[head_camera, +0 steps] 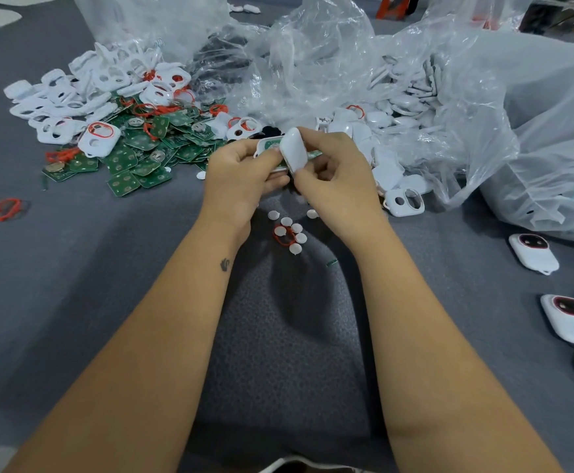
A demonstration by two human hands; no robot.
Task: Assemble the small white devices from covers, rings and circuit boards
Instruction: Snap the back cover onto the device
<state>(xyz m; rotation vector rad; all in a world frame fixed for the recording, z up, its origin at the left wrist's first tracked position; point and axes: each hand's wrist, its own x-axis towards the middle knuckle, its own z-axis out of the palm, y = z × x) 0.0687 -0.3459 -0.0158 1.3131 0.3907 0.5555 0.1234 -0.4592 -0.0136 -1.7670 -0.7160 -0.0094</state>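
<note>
A white cover (294, 150) is pinched by the right hand (333, 179). A case with a green circuit board (270, 145) is held by the left hand (241, 175), above the bench (74, 268) middle.

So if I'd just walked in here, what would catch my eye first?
Probably the two bare hands at the centre: the left hand holds a white shell with a green circuit board in it, while the right hand pinches a smooth white plastic cover over it. Behind on the left sprawls a heap of green circuit boards mixed with red rings, and crumpled clear plastic bags of white parts fill the right.
</note>
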